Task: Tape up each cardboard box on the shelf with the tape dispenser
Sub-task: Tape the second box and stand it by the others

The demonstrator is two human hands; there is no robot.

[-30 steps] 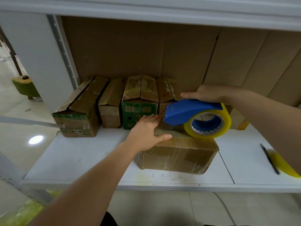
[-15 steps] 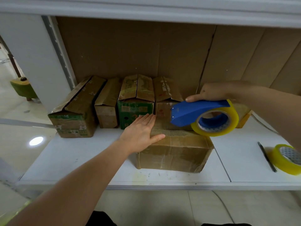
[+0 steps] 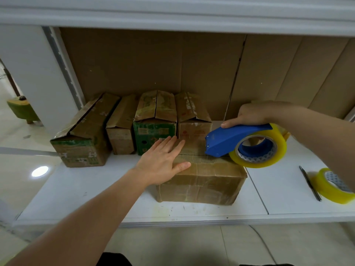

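A brown cardboard box point(image 3: 203, 184) lies near the front of the white shelf point(image 3: 76, 189). My left hand point(image 3: 163, 160) rests flat on the left part of its top, fingers spread, holding nothing. My right hand point(image 3: 249, 115) grips the blue tape dispenser point(image 3: 232, 140) with its yellow tape roll point(image 3: 269, 150). The dispenser's front edge touches the box top at the right end of the seam. Several more cardboard boxes stand in a row at the back: a long one point(image 3: 84, 139), a narrow one point(image 3: 121, 129), a green-fronted one point(image 3: 155, 123) and another point(image 3: 192, 116) behind the front box.
A spare yellow tape roll point(image 3: 334, 186) and a dark pen point(image 3: 309, 182) lie on the shelf at the right. Brown cardboard sheets point(image 3: 153, 60) line the back. The upper shelf's edge point(image 3: 172, 16) hangs overhead. A green stool point(image 3: 23, 110) stands on the floor far left.
My right hand has brought the dispenser down and to the right until it touches the box top. My left hand stays flat on the box. The view shifted, revealing the spare roll.
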